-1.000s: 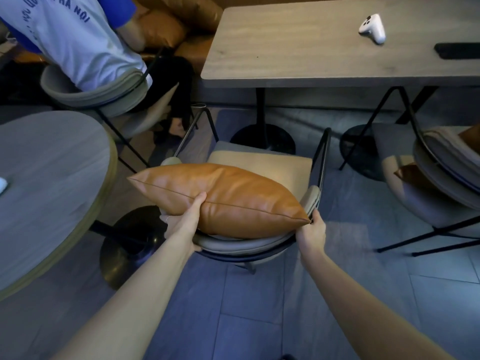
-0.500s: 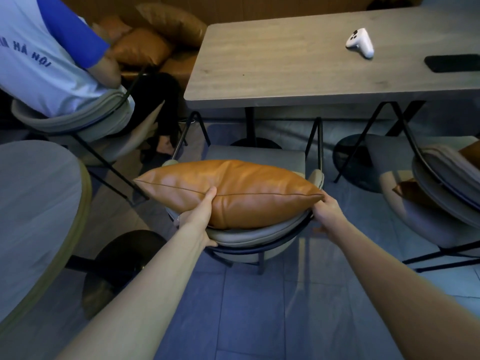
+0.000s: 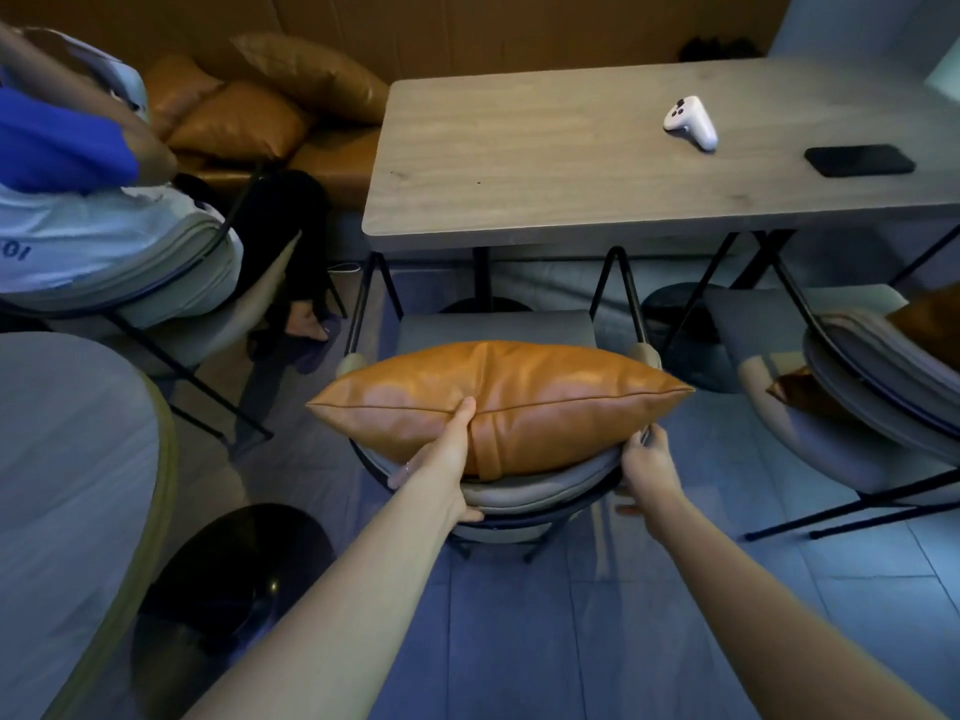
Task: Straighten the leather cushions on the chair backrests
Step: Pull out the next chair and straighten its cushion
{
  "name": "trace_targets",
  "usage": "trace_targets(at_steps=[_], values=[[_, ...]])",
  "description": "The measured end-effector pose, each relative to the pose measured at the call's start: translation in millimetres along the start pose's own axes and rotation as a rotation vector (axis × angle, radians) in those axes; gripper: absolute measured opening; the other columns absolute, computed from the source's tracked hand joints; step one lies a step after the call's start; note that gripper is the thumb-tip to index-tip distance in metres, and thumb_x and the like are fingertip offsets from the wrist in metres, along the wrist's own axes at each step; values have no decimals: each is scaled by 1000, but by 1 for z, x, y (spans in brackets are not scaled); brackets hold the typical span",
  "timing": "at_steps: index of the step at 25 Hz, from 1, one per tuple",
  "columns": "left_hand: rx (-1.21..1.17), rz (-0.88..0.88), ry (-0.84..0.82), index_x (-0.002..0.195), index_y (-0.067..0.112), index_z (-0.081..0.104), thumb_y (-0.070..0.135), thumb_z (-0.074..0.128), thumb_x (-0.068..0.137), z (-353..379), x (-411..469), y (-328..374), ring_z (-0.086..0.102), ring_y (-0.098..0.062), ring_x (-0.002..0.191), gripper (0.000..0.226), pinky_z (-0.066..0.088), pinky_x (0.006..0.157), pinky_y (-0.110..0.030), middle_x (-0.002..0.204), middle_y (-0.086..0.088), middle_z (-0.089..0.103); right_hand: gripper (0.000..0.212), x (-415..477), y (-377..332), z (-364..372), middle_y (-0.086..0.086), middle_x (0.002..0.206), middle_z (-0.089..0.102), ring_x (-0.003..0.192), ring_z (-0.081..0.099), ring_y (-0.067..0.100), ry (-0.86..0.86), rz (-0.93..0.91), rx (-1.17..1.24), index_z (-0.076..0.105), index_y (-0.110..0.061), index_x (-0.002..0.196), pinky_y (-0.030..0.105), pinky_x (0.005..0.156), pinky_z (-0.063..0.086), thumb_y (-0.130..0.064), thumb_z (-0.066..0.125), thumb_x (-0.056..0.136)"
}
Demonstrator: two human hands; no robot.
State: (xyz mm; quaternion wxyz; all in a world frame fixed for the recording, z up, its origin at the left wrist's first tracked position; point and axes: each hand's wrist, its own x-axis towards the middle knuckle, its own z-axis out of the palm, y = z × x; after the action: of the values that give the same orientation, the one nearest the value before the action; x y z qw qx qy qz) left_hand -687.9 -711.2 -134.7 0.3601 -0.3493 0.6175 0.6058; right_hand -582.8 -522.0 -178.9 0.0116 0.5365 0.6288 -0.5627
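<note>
1. Resting lengthwise on top of the curved grey padded backrest point(image 3: 524, 493) of a black-framed chair: one tan leather rectangular cushion point(image 3: 519, 402), seam facing the camera, a vertical crease near its middle.
2. Left hand point(image 3: 441, 459): clamped on the cushion's lower near face beside the crease, thumb up along the seam, remaining fingers hidden under the cushion against the backrest.
3. Right hand point(image 3: 647, 459): closed around the backrest's right end, just beneath the cushion's right corner; whether it touches the leather cannot be told.
4. Chair seat point(image 3: 493, 327): grey, beyond the cushion, tucked partly under the bench.
5. Rectangular pale wood bench point(image 3: 545, 163): carries a white game controller point(image 3: 691, 122) and a black flat phone point(image 3: 860, 160), set apart near its right end.
6. Second grey chair point(image 3: 872, 387), right: a brown leather cushion point(image 3: 800, 392) shows against its backrest, mostly hidden.
7. Far left: a seated person in a white and blue shirt point(image 3: 78, 200) on a similar chair.
8. Back wall: brown leather sofa with loose tan cushions point(image 3: 244, 116).
9. Near left: round grey bench top point(image 3: 67, 485).
10. Floor point(image 3: 519, 641): grey tiles.
</note>
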Motion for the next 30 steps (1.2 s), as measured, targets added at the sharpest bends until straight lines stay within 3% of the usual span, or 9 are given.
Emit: trace_targets(at_steps=[3,9,15,17,19,21,24,27,30], values=[[47,-4,-114,158,27,16,73,85,49,-27,-10,1,41,-45,136,137,41,104,-64,159,-13,34,61,-39,3,26,16,141,54,108,67,48,-71,150,134,17,-33,159,51,72,58,-49,40,106],[-12,156,-107,153,25,27,69,86,53,-81,11,51,51,-38,130,124,44,101,-64,151,-11,47,101,-63,0,63,20,111,58,79,71,43,-126,246,192,0,-32,157,47,60,60,-21,74,88],[2,149,-148,149,21,37,58,85,68,-81,25,66,55,-36,121,101,46,97,-66,144,-12,53,77,-61,-8,60,21,115,54,85,67,39,-50,227,229,19,-21,146,54,68,62,-15,72,90],[-7,153,-161,148,22,38,58,84,69,-77,24,65,56,-34,115,98,46,95,-66,143,-11,54,89,-60,-9,57,25,135,54,101,64,43,-35,215,178,18,-20,151,53,78,57,-24,77,84],[-4,150,-167,148,22,38,59,85,68,-78,25,65,55,-35,117,100,47,95,-65,143,-11,54,110,-65,-9,59,24,157,39,133,48,46,89,150,-71,10,-15,162,56,104,43,-34,81,80],[11,147,-187,149,23,37,60,86,66,-82,27,65,54,-35,121,103,47,97,-66,143,-11,53,96,-75,-4,72,28,160,35,144,36,47,281,-31,-508,29,-4,158,58,114,30,-39,78,84],[28,149,-221,149,23,35,57,85,70,-86,27,67,52,-35,124,100,45,98,-66,144,-11,52,29,-86,22,98,49,134,51,120,53,62,482,-397,-903,75,3,99,62,103,37,-21,60,94],[38,148,-271,149,23,35,53,83,75,-91,25,70,53,-34,116,93,44,98,-64,139,-9,53,45,-89,33,113,38,91,68,95,58,65,368,-531,-1086,73,-2,65,65,94,42,-25,42,89],[68,143,-303,150,23,35,54,82,76,-95,25,72,51,-37,128,92,40,104,-69,146,-11,51,66,-100,13,123,23,57,66,72,62,43,242,-639,-1206,68,-3,54,56,81,46,-50,40,91]])
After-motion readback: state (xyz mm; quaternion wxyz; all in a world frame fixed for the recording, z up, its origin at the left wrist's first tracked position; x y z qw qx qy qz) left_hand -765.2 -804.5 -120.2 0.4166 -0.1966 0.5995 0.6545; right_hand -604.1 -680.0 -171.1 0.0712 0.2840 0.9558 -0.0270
